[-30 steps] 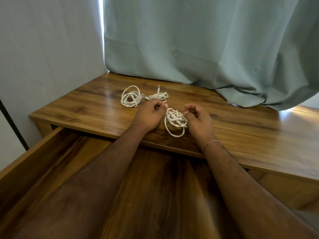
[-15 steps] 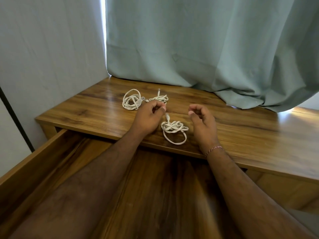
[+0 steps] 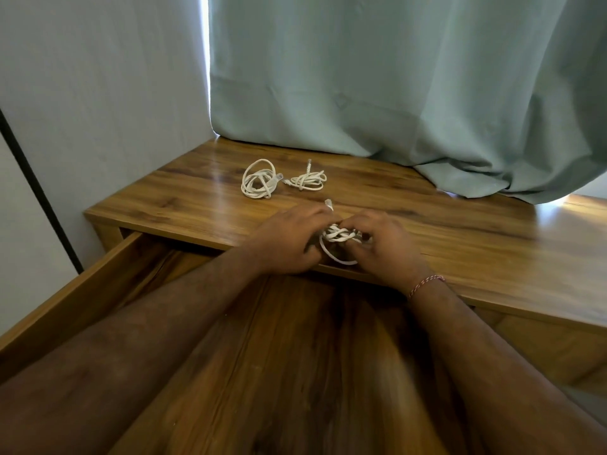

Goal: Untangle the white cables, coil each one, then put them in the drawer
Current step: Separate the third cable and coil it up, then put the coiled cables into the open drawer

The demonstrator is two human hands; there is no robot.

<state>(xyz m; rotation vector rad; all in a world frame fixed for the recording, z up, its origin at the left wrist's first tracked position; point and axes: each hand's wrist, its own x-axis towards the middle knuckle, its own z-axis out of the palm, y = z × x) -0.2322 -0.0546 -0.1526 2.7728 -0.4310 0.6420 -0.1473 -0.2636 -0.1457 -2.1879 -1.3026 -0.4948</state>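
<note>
Behind the wood-grain surface (image 3: 460,231) hangs a pale green curtain (image 3: 394,77); the open drawer (image 3: 65,290) lies below. Two coiled white cables (image 3: 259,182) (image 3: 308,181) rest apart. Left hand (image 3: 289,244) and right hand (image 3: 384,247) fingers grip a tangled cable bundle (image 3: 340,238) at the front edge.

Wood-grain desk top (image 3: 476,238) set in a corner. Pale grey wall (image 3: 98,93) on left, black vertical strip (image 3: 39,192) along it. Sage-green curtain (image 3: 394,77) behind, hem bunched on desk. Daylight leaks through curtain's left edge and lower right.
</note>
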